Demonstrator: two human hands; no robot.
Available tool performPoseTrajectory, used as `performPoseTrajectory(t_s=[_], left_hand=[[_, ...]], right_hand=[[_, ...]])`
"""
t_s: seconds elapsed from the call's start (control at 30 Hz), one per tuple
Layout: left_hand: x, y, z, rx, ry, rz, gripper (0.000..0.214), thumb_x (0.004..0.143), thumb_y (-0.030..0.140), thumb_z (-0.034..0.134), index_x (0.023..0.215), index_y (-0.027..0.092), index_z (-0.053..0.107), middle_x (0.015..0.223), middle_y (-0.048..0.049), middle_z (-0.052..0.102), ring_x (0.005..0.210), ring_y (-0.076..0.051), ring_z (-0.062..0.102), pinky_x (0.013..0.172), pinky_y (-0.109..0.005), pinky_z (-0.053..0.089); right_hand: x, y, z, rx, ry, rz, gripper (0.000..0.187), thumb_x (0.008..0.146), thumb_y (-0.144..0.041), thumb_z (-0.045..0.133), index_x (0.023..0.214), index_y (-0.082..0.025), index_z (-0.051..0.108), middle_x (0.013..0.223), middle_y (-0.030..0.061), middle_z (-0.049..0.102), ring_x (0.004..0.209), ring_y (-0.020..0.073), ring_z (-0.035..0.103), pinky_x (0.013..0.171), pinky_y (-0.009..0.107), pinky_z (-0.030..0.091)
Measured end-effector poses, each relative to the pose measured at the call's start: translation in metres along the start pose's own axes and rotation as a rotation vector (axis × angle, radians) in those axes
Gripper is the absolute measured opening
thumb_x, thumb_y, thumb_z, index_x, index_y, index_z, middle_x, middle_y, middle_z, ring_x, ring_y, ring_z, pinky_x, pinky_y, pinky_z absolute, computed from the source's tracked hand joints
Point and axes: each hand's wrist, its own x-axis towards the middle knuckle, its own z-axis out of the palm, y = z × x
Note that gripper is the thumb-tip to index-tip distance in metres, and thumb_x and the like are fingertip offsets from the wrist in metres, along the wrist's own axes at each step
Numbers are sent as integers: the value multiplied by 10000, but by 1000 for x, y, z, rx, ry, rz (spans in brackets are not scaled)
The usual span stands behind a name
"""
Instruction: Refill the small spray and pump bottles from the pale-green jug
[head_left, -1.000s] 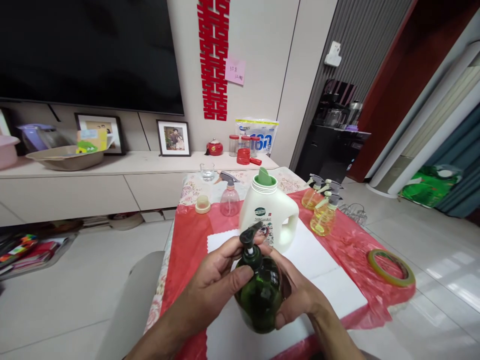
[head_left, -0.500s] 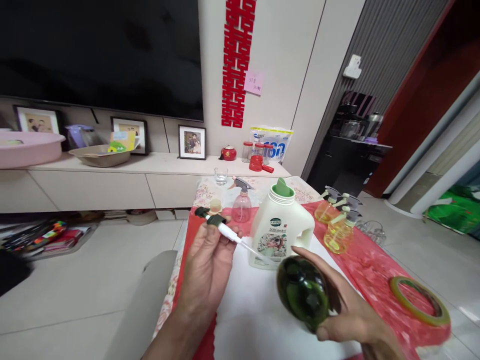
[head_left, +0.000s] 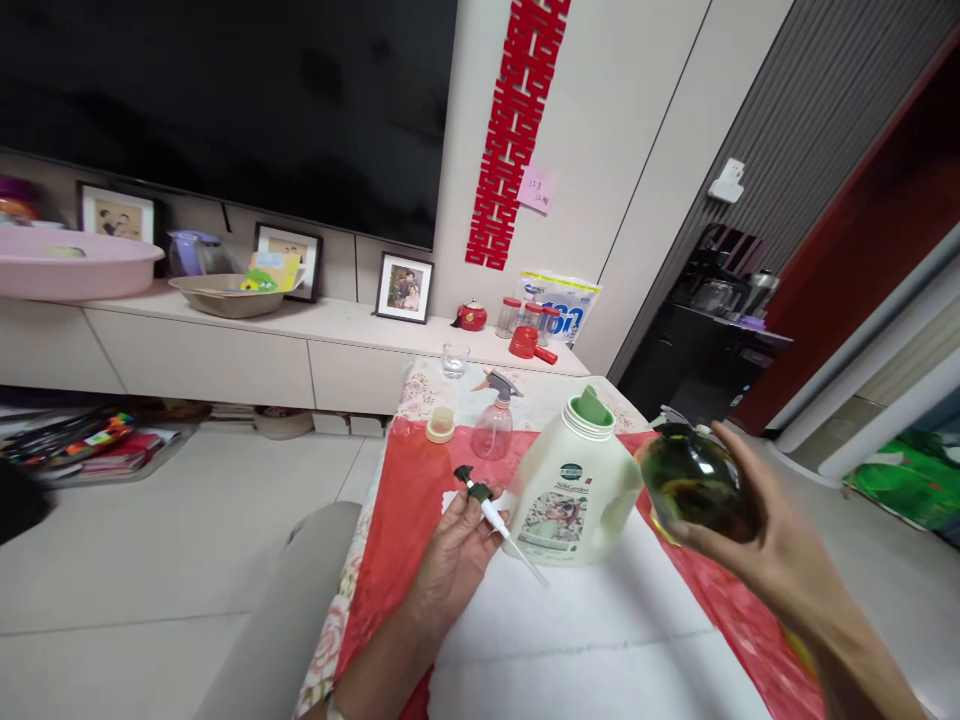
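Between the thumb and fingers of my left hand is a pump dispenser top, dark green and white, its clear dip tube pointing down to the right. My right hand is wrapped around a dark green rounded bottle, raised and tilted at the right of the table. Between the two hands stands a large pale green detergent jug, uncapped, with a green spout at its mouth. Behind my left hand are a pink spray bottle and a pale cap.
White paper lies over a red plastic sheet on the table. A small glass stands at the table's back. Behind is a cabinet with picture frames, jars and a pink basin. The raised bottle mostly hides the yellow spray bottles.
My right hand has lifted the green bottle up and to the right, away from the pump tube. My left hand, with the pump top, has moved slightly right and down. The view has tilted.
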Motion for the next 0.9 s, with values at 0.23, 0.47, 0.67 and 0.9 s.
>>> performPoseTrajectory(t_s=[0.23,0.47,0.67,0.9], left_hand=[[1,-4,-6,65,-88,-63,263,761,193,823,968,188,661,1051,-24,735,810,-154,703,818,-305,533],[4,-6,-12,26,-138,-84,234,792,223,800,976,199,657,1074,-36,722,850,-152,689,828,-304,520],[5,-7,-12,23,-120,-97,244,795,201,790,997,206,653,1061,-33,721,808,-140,684,796,-288,514],[1,-5,-10,32,-104,-88,196,792,193,790,954,198,680,1042,-30,737,832,-153,695,830,-304,530]], right_hand=[[51,-29,-15,-472,-83,-349,873,830,-501,644,1563,-229,254,1416,131,489,1216,324,544,966,475,502],[76,-45,-17,-625,-170,-511,854,826,-400,635,1556,-183,248,1387,142,493,1191,312,511,955,450,492],[89,-68,-24,-829,-213,-593,775,825,-397,589,1521,-190,320,1354,149,510,1103,323,530,833,448,502],[101,-90,-28,-1023,-277,-702,750,746,-273,564,1473,-215,390,1290,132,552,1070,302,524,711,372,427]])
